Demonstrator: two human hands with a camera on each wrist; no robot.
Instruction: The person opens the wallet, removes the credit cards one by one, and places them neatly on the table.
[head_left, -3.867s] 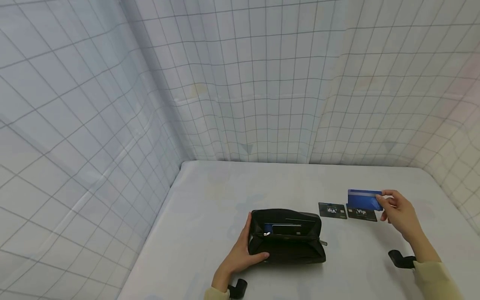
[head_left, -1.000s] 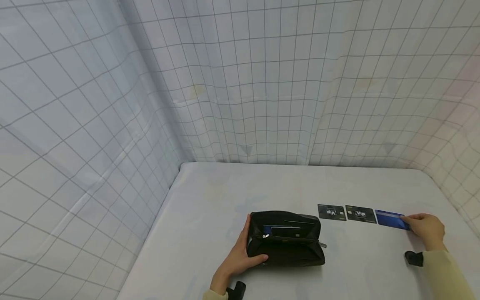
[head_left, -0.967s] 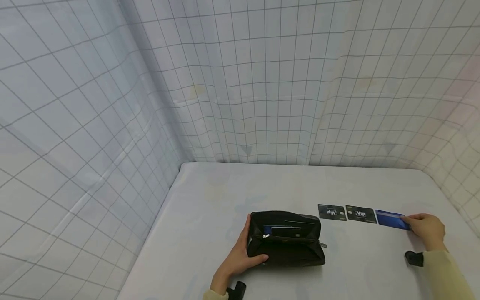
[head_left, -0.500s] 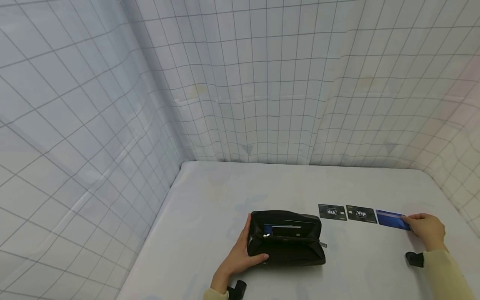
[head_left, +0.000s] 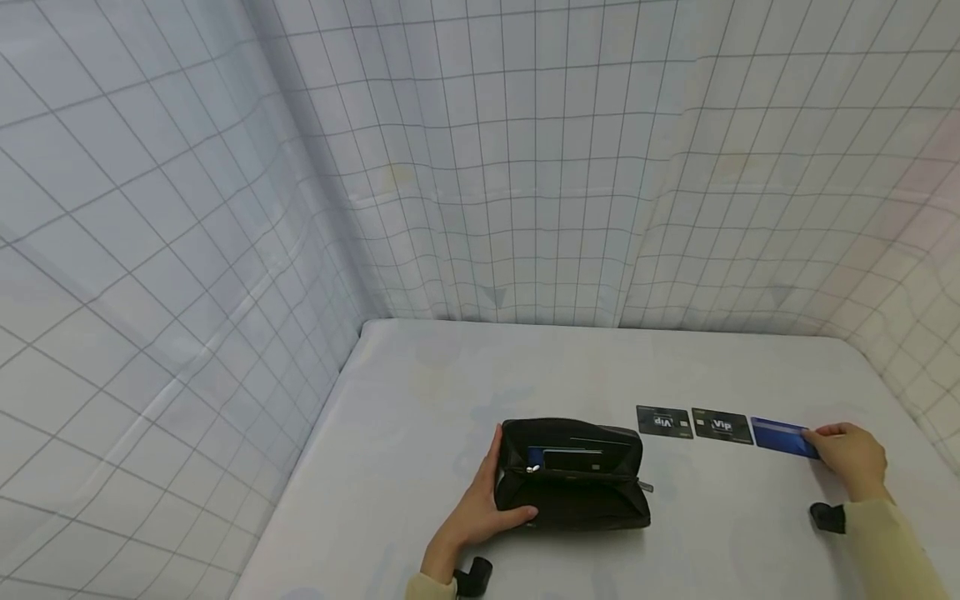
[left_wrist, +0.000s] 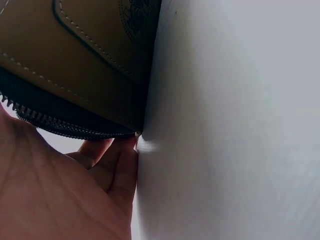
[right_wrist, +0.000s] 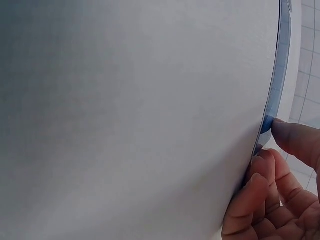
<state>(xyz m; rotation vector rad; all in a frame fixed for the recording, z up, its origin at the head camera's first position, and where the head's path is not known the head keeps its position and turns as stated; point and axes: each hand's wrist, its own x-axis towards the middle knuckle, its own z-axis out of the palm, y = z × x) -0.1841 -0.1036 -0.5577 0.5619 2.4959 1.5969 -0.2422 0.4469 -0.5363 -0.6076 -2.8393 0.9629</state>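
A black zip-around wallet (head_left: 573,504) stands unzipped and spread on the white table, with cards (head_left: 573,460) tucked in its inner slots. My left hand (head_left: 477,508) grips its left end, thumb across the front and fingers along the side. The left wrist view shows the wallet's stitched outer face (left_wrist: 85,65) and its zip teeth beside the palm. To the right, a blue card (head_left: 782,437) lies at the end of a row. My right hand (head_left: 851,458) pinches its right end, thumb on top, fingertips at the edge by the tabletop in the right wrist view.
Two black cards marked "Vip" lie in the same row: the left black card (head_left: 664,422) near the wallet's upper right corner, the middle black card (head_left: 722,426) beside the blue one. A white gridded curtain (head_left: 525,167) rises behind the table (head_left: 390,433) and at both sides.
Since the oldest frame, my right hand has carried the blue card right and down from over the middle black card onto the table. My left hand and the wallet have stayed in place.
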